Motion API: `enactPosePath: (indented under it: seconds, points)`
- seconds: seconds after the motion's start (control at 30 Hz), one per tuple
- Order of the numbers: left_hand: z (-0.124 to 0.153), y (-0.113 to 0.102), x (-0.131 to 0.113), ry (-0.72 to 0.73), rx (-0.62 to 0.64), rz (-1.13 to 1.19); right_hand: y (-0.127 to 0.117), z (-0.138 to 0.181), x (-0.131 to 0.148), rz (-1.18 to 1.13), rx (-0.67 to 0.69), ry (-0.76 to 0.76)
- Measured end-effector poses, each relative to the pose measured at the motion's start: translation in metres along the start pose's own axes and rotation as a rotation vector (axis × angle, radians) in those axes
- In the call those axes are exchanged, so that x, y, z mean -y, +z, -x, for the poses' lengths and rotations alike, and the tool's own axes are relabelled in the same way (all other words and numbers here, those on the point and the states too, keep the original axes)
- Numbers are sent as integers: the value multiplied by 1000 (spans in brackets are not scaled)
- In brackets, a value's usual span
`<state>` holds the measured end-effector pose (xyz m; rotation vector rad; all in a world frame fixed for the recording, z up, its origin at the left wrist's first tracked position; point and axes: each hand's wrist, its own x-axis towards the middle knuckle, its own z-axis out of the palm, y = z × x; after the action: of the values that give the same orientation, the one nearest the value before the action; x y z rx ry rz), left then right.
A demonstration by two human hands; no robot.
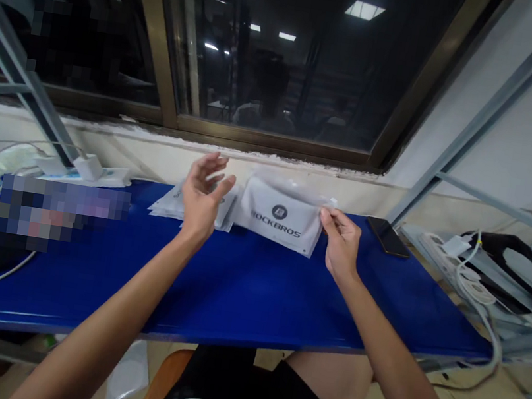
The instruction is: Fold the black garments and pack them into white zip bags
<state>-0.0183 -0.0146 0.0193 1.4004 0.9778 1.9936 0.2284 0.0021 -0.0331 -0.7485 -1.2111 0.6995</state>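
A white plastic pouch (pixel 279 218) printed ROCKBROS is held tilted above the blue table (pixel 243 283) near the window wall. My right hand (pixel 342 244) pinches its right edge. My left hand (pixel 204 197) hovers just left of the pouch with its fingers spread, holding nothing. Under and behind my left hand lies a small stack of similar flat pouches (pixel 168 203) on the table.
A dark phone (pixel 387 236) lies on the table's right end. White power strips and cables (pixel 459 265) sit on a shelf to the right, and another strip with a plug (pixel 90 168) at the back left. Metal frame struts (pixel 24 80) stand on both sides.
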Motion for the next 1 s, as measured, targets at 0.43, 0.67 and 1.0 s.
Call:
enactPosePath:
  seconds: [0.43,0.67,1.0]
  points:
    - [24,70,-37,349,752,-650,2,16,12,404,227,-400]
    - [19,32,-35,313,699,-721,-7,10,21,415,-59,-393]
    - [11,-60,-22,-6,677,-716,-11,-8,6,503,-97,-485]
